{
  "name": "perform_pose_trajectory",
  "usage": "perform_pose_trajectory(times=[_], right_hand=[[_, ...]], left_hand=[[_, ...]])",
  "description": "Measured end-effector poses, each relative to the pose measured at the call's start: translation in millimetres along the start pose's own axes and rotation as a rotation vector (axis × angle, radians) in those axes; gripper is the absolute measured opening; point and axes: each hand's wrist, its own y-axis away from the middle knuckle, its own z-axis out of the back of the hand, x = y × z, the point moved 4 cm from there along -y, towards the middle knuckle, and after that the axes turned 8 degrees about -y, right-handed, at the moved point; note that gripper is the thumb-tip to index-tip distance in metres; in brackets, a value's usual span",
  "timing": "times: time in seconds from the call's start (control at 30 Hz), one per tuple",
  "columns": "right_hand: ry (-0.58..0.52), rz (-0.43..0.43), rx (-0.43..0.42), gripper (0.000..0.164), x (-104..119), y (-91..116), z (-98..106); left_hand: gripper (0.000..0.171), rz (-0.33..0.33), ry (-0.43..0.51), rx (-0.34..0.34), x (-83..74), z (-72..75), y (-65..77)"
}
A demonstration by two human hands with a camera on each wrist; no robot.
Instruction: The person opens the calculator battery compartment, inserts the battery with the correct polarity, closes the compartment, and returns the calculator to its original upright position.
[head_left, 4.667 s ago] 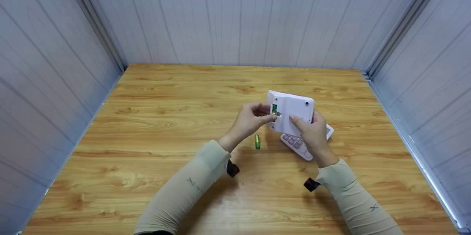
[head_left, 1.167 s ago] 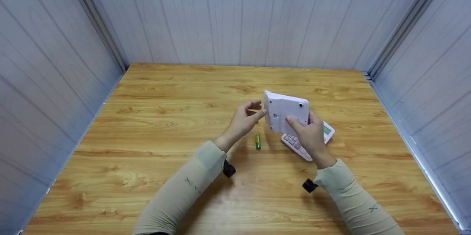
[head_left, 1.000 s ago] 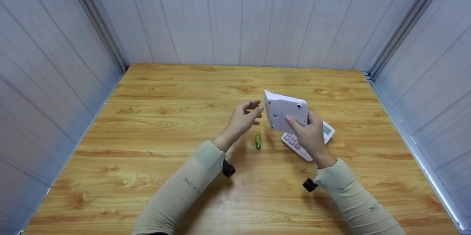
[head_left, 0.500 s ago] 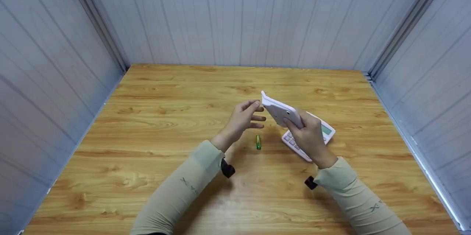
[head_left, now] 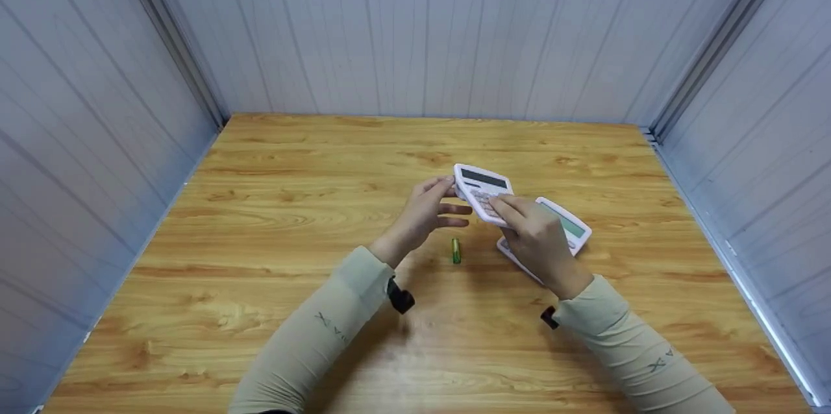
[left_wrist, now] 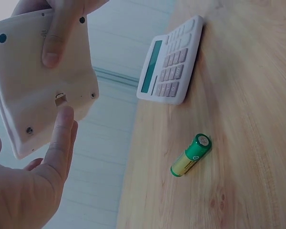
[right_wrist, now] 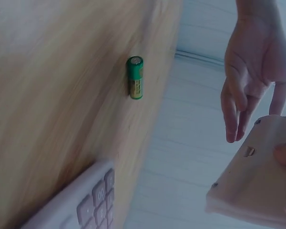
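Note:
My right hand grips a white calculator by its lower end, raised over the table with its keys and dark display tipped up. Its thumb lies across the back in the left wrist view. There the battery cover with its small latch slot sits in place. At the calculator's left edge is my left hand, thumb and forefinger by the corner, other fingers straight beneath. A second white calculator lies face up under the right hand, partly hidden. A green battery lies on the table between the hands.
The wood-grain table is walled by pale panels at the back and both sides. Dark wrist cameras hang below both sleeves, close over the tabletop.
The battery compartment, uncovered at first, became covered. My right hand then turned the calculator from back to face. My left fingers drew off its edge, then came back beside it.

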Motion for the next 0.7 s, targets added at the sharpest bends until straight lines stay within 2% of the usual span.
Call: perform_pose_trajectory(times=[0.27,0.57,0.7], right_hand=[[0.167,0.162,0.021,0.044,4,-1,-3],[0.293,0.291,-0.014,0.019,9,-1,-9],[0.329,0.308,-0.019,0.02,10,0,-12]], left_hand=[[0.041,0.031,0.042,-0.001,0.3,-1.0,-2.2],[0.039,0.072,0.064,-0.022,-0.4,-5.0,-4.3],[0.036,0.072,0.061,-0.019,0.4,-6.6,-4.9]])
